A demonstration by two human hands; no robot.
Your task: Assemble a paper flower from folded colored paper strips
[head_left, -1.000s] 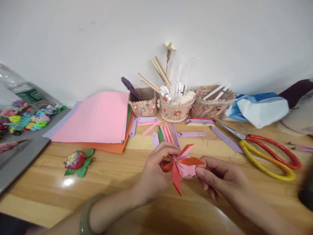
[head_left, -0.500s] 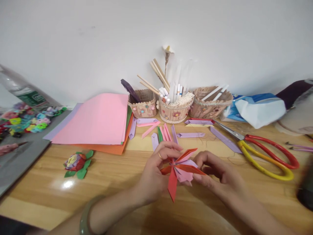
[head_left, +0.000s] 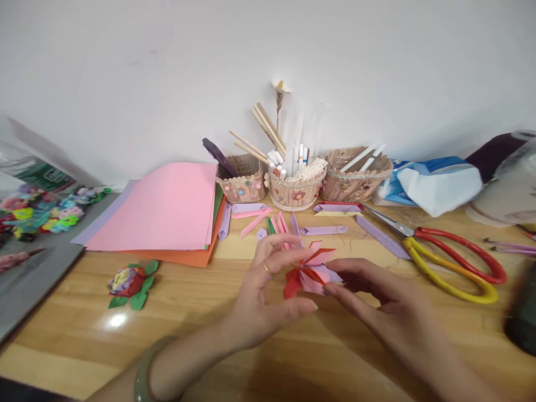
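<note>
A folded paper flower (head_left: 313, 273) in red, orange, pink and lilac is held over the front middle of the table. My right hand (head_left: 372, 290) pinches its petals from the right between thumb and fingers. At its left side is my left hand (head_left: 268, 296), with a ring on one finger and a bangle on the wrist. Its thumb and fingers are spread around the flower, the fingertips behind or against the petals; whether they touch is hard to make out. Behind the hands lie folded lilac strips (head_left: 324, 230) and pink strips (head_left: 255, 222).
Large scissors (head_left: 452, 259) lie to the right. A pink paper stack (head_left: 159, 212) and a finished-looking paper flower with green leaves (head_left: 128, 281) are on the left. Three decorated baskets (head_left: 298, 187) stand by the wall, a tissue pack (head_left: 438, 184) beside them. A dark object (head_left: 521, 310) is at right.
My left thumb and fingers have loosened from the flower and spread apart. The flower has turned and lifted slightly in my right hand, and the view has shifted a little.
</note>
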